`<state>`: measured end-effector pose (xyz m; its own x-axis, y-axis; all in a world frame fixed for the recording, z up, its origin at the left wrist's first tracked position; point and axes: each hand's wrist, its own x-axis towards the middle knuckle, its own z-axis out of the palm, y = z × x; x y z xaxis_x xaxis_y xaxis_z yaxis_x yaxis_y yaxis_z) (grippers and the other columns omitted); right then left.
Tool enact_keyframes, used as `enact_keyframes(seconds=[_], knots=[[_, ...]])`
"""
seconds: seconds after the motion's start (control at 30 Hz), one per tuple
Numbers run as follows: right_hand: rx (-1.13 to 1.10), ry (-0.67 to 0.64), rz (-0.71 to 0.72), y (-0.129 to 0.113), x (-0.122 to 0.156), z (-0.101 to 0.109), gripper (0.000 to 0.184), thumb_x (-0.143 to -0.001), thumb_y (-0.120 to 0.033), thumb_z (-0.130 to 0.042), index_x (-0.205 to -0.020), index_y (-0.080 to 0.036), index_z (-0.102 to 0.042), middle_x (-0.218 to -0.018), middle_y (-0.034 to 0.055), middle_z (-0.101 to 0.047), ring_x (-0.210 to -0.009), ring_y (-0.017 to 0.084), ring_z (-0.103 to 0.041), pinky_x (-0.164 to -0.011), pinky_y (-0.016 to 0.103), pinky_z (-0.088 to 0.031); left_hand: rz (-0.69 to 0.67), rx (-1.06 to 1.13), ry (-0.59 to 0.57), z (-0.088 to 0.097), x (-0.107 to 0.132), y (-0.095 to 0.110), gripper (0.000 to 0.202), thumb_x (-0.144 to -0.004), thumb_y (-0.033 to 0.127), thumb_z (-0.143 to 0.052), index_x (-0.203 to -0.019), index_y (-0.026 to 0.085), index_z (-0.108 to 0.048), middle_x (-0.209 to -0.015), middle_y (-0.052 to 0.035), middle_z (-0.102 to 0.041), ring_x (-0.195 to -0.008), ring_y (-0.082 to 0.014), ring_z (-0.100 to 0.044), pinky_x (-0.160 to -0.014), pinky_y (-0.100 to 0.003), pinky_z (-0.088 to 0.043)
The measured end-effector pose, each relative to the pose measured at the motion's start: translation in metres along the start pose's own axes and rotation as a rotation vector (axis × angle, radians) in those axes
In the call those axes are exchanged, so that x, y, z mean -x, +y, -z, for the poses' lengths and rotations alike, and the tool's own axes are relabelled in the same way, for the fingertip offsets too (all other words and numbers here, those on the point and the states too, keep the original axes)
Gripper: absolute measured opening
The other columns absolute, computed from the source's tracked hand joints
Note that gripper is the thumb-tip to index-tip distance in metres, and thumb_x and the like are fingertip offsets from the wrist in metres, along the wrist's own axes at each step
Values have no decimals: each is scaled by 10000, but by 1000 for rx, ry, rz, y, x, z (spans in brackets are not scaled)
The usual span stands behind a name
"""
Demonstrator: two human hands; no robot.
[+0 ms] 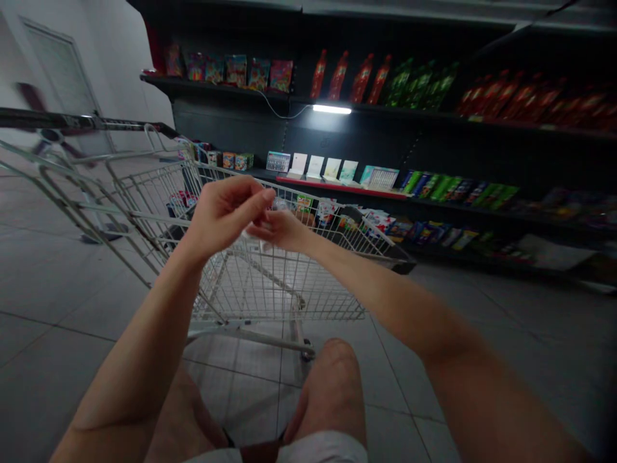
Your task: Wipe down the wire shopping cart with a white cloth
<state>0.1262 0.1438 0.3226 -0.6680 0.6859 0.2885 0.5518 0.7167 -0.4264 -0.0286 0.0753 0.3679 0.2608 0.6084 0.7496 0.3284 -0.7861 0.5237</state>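
The left hand and right hand are together, fingertips meeting above the wire shopping cart. A small pale item shows just below the fingertips, between both hands; blur hides whether either grips it.

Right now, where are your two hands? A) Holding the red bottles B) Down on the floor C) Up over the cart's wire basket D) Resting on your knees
C: the left hand and right hand are close together above the wire basket.
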Motion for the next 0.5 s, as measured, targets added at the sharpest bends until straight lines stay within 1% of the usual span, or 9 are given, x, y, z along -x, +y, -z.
enact_keyframes(seconds=[0.07, 0.1, 0.13, 0.2, 0.27, 0.33, 0.37, 0.43, 0.5], knots=[[180, 185, 93, 4, 15, -13, 377, -899, -516, -450, -1115, -261, -624, -1079, 49, -616, -1059, 207, -532, -974, 357, -390, 64, -93, 0, -3, -11, -30, 347, -897, 458, -462, -743, 174, -590, -643, -18, -635, -601, -111, -594, -592, -245, -477], [254, 211, 149, 9, 22, -21, 363, -914, -505, -425, -1144, -299, -618, -1143, 44, -607, -1139, 218, -502, -1032, 386, -351, 81, -141, -16, -5, -14, -42, 363, -901, 459, -448, -739, 167, -591, -637, -22, -633, -608, -112, -592, -608, -247, -476], [299, 177, 195, 15, 30, -29, 344, -933, -478, -394, -1155, -336, -615, -1191, 30, -600, -1208, 217, -467, -1080, 409, -306, 94, -184, -54, -9, -17, -51, 379, -907, 457, -427, -747, 159, -598, -646, -30, -639, -626, -116, -597, -631, -252, -476], [326, 14, 253, 31, 43, -49, 333, -962, -408, -339, -1133, -384, -624, -1223, -3, -607, -1274, 191, -433, -1128, 433, -253, 114, -237, -160, -16, -23, -62, 428, -928, 460, -351, -817, 145, -618, -717, -50, -668, -695, -127, -619, -687, -263, -479], [308, -164, 255, 47, 55, -70, 332, -967, -355, -331, -1119, -404, -623, -1234, -24, -616, -1282, 167, -443, -1134, 442, -269, 115, -311, -340, -25, -27, -65, 490, -934, 490, -291, -916, 143, -637, -864, -75, -699, -817, -155, -640, -762, -285, -476], [294, -297, 226, 60, 65, -85, 322, -954, -287, -363, -1101, -417, -619, -1215, -34, -635, -1243, 157, -490, -1098, 448, -337, 132, -443, -597, -31, -30, -64, 543, -920, 546, -282, -975, 159, -658, -966, -86, -706, -887, -195, -643, -801, -313, -467], [294, -341, 218, 64, 68, -89, 336, -944, -244, -374, -1097, -422, -615, -1200, -39, -645, -1216, 154, -516, -1072, 448, -369, 164, -504, -736, -34, -31, -63, 569, -913, 569, -278, -987, 163, -671, -966, -89, -711, -867, -207, -647, -792, -322, -466], [315, -381, 248, 70, 71, -87, 364, -930, -195, -385, -1106, -423, -608, -1199, -44, -648, -1195, 154, -533, -1034, 436, -403, 252, -565, -945, -38, -34, -61, 615, -912, 585, -249, -1003, 165, -689, -879, -90, -725, -743, -201, -651, -735, -322, -468], [368, -303, 281, 73, 70, -78, 344, -933, -224, -403, -1133, -418, -606, -1234, -39, -628, -1229, 167, -499, -1041, 421, -388, 293, -581, -1022, -41, -36, -61, 638, -921, 572, -220, -994, 162, -704, -769, -83, -722, -636, -180, -627, -698, -311, -459]])
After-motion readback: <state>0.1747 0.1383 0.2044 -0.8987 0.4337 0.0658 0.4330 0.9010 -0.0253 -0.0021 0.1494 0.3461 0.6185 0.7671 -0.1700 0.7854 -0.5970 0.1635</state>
